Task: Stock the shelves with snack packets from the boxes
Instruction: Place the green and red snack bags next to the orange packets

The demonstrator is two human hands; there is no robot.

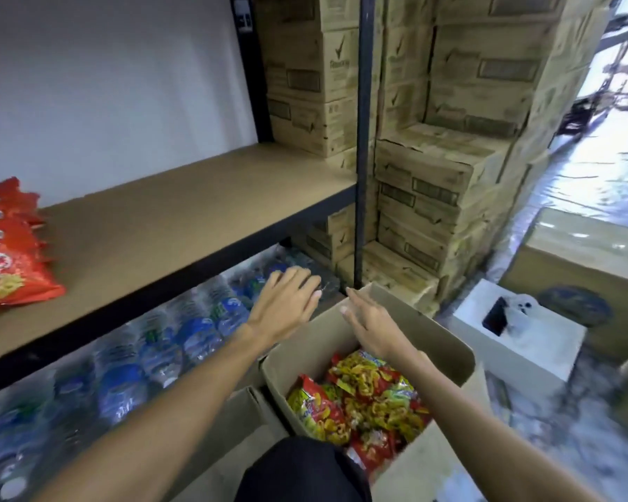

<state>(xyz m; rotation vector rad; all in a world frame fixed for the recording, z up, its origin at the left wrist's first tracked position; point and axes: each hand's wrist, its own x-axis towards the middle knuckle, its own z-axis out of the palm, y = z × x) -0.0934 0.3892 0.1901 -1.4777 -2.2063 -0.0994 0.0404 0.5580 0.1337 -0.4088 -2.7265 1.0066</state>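
red snack packets cut off at left edge, water bottles blurred

brown shelf board is carrying just a pile of red snack packets at its left end. bottled water packs are sitting underneath. open box is sitting on the floor beside stacked cartons.

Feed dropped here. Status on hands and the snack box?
Left hand, right hand open, holding nothing, near cardboard box rim. Snack packets inside. Red packets on shelf. No obstruction seen.
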